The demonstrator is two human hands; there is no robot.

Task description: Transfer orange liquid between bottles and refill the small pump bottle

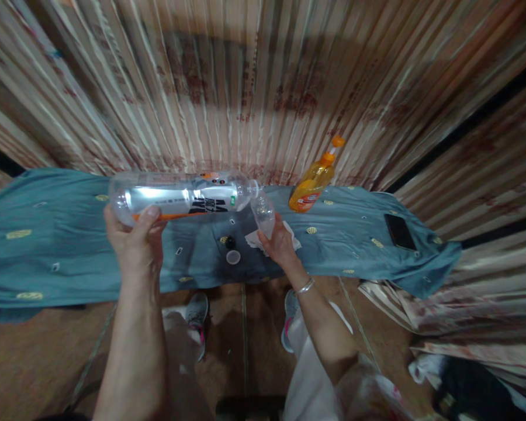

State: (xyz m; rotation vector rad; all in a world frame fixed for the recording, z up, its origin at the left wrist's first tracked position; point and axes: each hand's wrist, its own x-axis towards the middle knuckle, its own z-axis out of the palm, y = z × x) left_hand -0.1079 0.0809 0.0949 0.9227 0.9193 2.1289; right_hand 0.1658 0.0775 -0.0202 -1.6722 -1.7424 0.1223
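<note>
- Clear plastic with a silver label: the large bottle (179,196) was held on its side above the cloth-covered table (83,251), its long axis running nearly level from left to right.
- The left hand (134,240) gripped it near the base, fingers wrapped around the lower end, thumb across the label.
- The right hand (279,241) clasped a small clear container (264,215), fingers curled around its lower part.
- The container leaned, its top tipped left toward the large bottle's mouth. That meeting was the relation that mattered: mouth at the container's top, overlapping in view, though contact could not be told.
- The right hand was the nearer to the mouth; the left sat at the far end of the long axis.
- A black cap (231,241) and a round, pale lid (233,257) lay on the cloth between the hands, with white paper (254,238) beneath the right hand.
- Farther right stood an orange pump bottle (309,188); a dark phone (400,231) lay near the table's right end.
</note>
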